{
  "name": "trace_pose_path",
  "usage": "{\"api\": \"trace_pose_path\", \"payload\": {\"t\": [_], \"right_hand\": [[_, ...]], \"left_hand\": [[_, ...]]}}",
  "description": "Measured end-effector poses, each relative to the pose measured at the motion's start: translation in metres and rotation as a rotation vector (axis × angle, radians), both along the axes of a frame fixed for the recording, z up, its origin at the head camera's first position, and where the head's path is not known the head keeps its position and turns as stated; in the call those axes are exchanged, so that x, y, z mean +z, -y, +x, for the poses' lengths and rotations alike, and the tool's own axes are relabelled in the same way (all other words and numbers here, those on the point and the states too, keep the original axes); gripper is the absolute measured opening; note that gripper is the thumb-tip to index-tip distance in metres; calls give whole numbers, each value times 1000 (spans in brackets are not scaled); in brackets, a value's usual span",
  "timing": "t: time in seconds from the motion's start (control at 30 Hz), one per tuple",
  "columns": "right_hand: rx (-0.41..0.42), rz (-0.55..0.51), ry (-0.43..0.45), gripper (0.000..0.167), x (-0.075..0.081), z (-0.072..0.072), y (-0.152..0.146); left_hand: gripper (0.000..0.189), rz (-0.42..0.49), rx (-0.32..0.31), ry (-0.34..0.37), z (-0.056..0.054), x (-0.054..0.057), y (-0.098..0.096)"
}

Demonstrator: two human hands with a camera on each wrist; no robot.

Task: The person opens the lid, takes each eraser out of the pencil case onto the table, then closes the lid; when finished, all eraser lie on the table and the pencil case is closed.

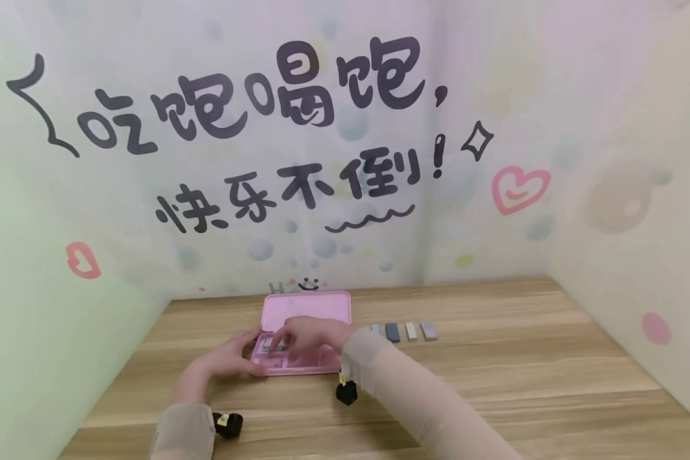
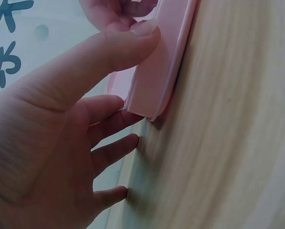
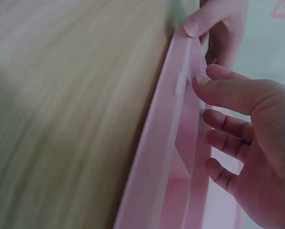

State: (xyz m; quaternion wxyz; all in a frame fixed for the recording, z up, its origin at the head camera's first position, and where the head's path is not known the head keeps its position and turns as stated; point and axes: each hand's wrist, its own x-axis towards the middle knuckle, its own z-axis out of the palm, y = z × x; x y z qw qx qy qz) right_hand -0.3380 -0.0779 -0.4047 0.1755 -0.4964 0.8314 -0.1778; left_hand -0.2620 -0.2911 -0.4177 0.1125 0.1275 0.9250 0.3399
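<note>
A pink plastic case (image 1: 316, 370) with several compartments sits on the wooden table, its lid (image 1: 307, 308) raised at the back. My left hand (image 1: 227, 358) grips the case's left end; in the left wrist view the thumb (image 2: 135, 45) lies on its front wall and the forefinger is at its corner. My right hand (image 1: 310, 335) reaches over the case, fingers pointing down into the rear left compartment, where light grey-white pieces (image 1: 267, 344) lie. In the right wrist view, the loosely bent fingers (image 3: 228, 125) are apart from the thumb, and no held thing shows between them.
Right of the case stands a row of small flat blocks: a light blue one (image 1: 375, 328) partly behind the right sleeve, a dark blue-grey one (image 1: 392, 332), a white one (image 1: 411, 330) and a lilac one (image 1: 429, 330). A printed wall covering (image 1: 379, 255) rises behind the table.
</note>
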Motion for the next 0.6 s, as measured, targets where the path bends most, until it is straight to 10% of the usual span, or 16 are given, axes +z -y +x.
{"api": "trace_pose_path", "payload": {"t": [0.6], "right_hand": [[-23,146,-151,60,-1,11,17]], "left_hand": [[105,7,-13,-3,-1,1,0]]}}
